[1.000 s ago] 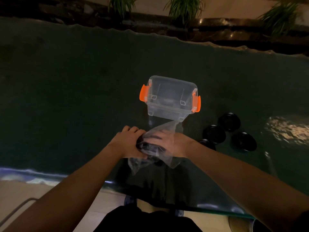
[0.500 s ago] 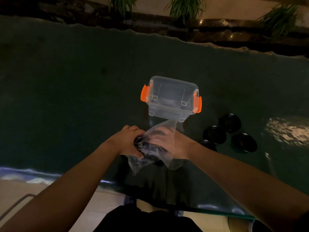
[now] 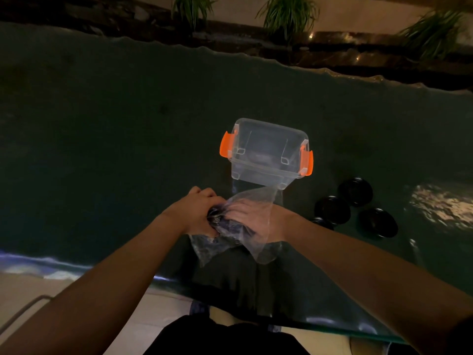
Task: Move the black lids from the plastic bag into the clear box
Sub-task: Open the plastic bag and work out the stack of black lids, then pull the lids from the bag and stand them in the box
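A clear plastic bag [image 3: 263, 248] lies on the dark glass table just in front of the clear box [image 3: 266, 152], which has orange side latches and stands open. My left hand [image 3: 197, 213] grips the bag from outside, pressed around a dark stack of black lids [image 3: 220, 221] inside it. My right hand [image 3: 253, 216] is inside the bag under the film, its fingers closed on that same stack. Several more black lids [image 3: 354, 192] lie loose on the table to the right of the box.
The dark glass table [image 3: 102, 149] stretches wide to the left and behind the box. Its near edge runs just under my forearms. A bright reflection patch [image 3: 440, 206] sits at the right. Potted plants [image 3: 289, 14] stand beyond the far edge.
Both hands stay on the bag at the same place. The bag's film has shifted slightly over my right hand; nothing else has moved.
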Motion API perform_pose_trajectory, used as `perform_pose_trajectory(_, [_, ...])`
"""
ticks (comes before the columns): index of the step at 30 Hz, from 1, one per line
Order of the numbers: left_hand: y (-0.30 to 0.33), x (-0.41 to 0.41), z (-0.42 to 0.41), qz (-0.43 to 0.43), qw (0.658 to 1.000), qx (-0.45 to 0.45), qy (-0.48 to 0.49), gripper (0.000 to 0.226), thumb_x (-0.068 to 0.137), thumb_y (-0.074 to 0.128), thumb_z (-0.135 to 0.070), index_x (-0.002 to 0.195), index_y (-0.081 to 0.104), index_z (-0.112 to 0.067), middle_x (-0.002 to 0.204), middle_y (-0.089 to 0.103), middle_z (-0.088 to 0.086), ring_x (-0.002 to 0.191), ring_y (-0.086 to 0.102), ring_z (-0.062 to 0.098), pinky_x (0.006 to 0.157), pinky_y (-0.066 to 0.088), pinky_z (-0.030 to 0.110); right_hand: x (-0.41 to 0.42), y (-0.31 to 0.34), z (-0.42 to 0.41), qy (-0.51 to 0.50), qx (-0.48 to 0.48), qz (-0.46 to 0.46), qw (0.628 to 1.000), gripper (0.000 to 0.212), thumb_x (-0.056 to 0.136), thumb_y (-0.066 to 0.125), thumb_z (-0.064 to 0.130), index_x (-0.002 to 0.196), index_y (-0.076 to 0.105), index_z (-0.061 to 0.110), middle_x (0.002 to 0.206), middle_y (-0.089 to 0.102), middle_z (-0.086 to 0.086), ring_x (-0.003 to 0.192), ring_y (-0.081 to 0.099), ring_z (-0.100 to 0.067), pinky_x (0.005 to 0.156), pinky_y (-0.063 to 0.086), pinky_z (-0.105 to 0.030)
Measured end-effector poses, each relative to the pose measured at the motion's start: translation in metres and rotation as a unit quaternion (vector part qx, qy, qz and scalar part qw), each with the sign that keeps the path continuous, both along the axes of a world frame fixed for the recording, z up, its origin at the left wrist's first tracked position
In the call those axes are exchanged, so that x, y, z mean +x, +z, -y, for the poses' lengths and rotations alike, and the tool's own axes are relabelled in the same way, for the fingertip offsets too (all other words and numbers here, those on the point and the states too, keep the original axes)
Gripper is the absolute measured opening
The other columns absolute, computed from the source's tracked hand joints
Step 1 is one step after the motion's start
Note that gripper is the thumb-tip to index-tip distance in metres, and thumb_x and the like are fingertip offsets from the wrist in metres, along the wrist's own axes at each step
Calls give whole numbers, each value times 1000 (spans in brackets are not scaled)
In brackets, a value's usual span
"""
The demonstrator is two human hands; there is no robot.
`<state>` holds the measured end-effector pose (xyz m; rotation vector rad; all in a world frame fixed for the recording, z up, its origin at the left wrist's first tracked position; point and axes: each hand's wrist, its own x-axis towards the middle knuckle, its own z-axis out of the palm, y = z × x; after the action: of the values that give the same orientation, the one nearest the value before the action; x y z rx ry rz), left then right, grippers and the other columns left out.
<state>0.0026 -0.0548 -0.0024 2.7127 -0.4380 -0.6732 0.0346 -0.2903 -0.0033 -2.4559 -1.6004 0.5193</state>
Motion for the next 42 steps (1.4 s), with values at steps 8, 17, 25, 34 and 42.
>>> perform_pose_trajectory(8, [3,5,-8,7,1000,23,-2,92,67,81,-56,148,41,-36,139,46,-4,122,36,24,104,41,40,4,3,-15,-8,-42,-3,999,72,93,67,33,154,34,13,157,36,-12,144,32,-27,122,21,-41])
perform_pose_trajectory(17, [5,12,-12,-16,999,35,-11,92,67,83,-53,147,41,-36,138,45,-3,124,35,24,105,43,45,12,10,-17,-65,-36,-10,997,73,84,71,46,146,42,19,145,44,-7,135,39,-23,118,31,-36])
perform_pose_trajectory(25, [9,25,-27,-6,997,73,1,92,64,82,-52,145,42,-38,139,45,-3,124,35,26,102,46,49,12,16,-19,-118,-4,-33,992,64,87,73,41,143,46,24,143,52,0,132,46,-15,115,37,-32])
perform_pose_trajectory(34, [11,37,-66,-10,992,115,59,88,69,82,-50,145,39,-40,143,43,-1,130,36,31,103,46,52,14,52,-6,-154,-9,-14,988,72,77,81,29,139,44,20,134,53,1,122,51,-16,101,46,-31])
perform_pose_trajectory(42, [33,50,-72,-81,983,161,15,137,41,82,-77,156,19,-36,158,34,2,147,25,37,109,35,66,32,106,10,-184,26,15,982,63,75,81,32,129,50,23,121,59,4,112,54,-12,97,44,-28])
